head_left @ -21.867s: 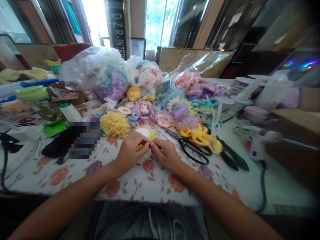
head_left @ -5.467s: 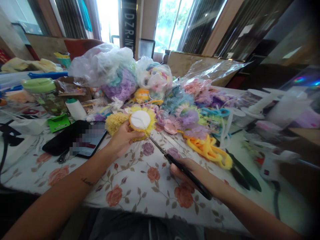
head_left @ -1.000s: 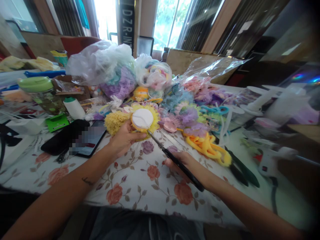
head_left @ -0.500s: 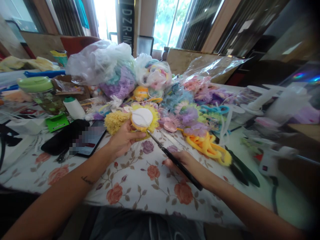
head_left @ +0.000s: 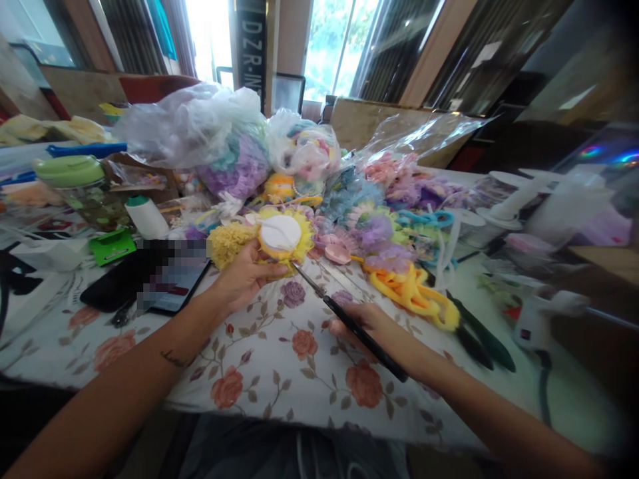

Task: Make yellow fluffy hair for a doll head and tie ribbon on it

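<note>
My left hand [head_left: 254, 271] is closed on a fluffy yellow flower [head_left: 308, 233] with a round white backing [head_left: 281, 233] facing up. A bushy yellow clump [head_left: 228, 243] sits against the same hand, on its left. My right hand [head_left: 362, 326] is wrapped round the black handles of a pair of scissors [head_left: 372, 346], seen nearly edge-on. Their slim metal tip meets the flower's lower edge, close to my left fingertips. Whether the blades are apart is too small to make out.
Yellow fuzzy stems [head_left: 414, 293] and dark green-handled pliers [head_left: 486, 339] lie right, near a white glue gun [head_left: 539, 322]. On the left are a phone [head_left: 174, 289], a black pouch [head_left: 112, 279] and a thread cone [head_left: 146, 216]. Bagged fluffy pieces [head_left: 234, 159] are piled behind.
The flower and both hands hold nearly the same pose. The scissors' tip stays at the flower's lower edge, and the whole view has shifted slightly.
</note>
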Available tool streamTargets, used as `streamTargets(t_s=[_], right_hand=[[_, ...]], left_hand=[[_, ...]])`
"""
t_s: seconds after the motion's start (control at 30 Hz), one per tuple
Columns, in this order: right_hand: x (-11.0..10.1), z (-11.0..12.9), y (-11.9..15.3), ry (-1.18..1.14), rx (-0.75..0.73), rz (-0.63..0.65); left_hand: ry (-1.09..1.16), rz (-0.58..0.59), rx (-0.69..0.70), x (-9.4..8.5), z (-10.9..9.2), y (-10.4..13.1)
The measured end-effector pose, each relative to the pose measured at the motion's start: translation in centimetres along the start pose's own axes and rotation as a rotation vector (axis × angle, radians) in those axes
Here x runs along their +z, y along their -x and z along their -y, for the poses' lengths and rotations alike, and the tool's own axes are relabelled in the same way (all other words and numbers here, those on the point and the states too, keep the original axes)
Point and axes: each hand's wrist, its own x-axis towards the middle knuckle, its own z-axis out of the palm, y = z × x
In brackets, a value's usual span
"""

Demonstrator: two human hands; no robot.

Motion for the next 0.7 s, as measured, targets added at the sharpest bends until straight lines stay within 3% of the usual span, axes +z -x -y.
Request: streamTargets(t_s=[0.13,0.3,0.37,0.47,0.57,0.7], right_hand=[[-0.6,-0.1,0.5,0.117,-0.005,-0.013],[-1.1,-0.7,1.3,0.573,0.109,-0.099],[-1.2,-1.2,1.0,0.646,0.117,-0.137],[-1.7,-1.8,0.2,0.620,0.084,-0.194],[-2.0,-1.4,-0.8,0.565,-0.077,-0.305],[-0.6,0.7,-2.4,0.257,-0.172,-0.390]], left_hand=[[0.014,-0.012,0.017,-0.2,0.1,-0.2],[0.003,-0.081,0.066,-0.4,0.0,-0.4],[0.005,-0.084,0.074,-0.5,0.1,-0.5],[0.031,-0.098,0.076,-0.2,0.5,-0.6],[0.077,-0.125,0.085,0.3,0.9,-0.5],[0.113,-0.132,0.044,0.9,1.1,-0.2]])
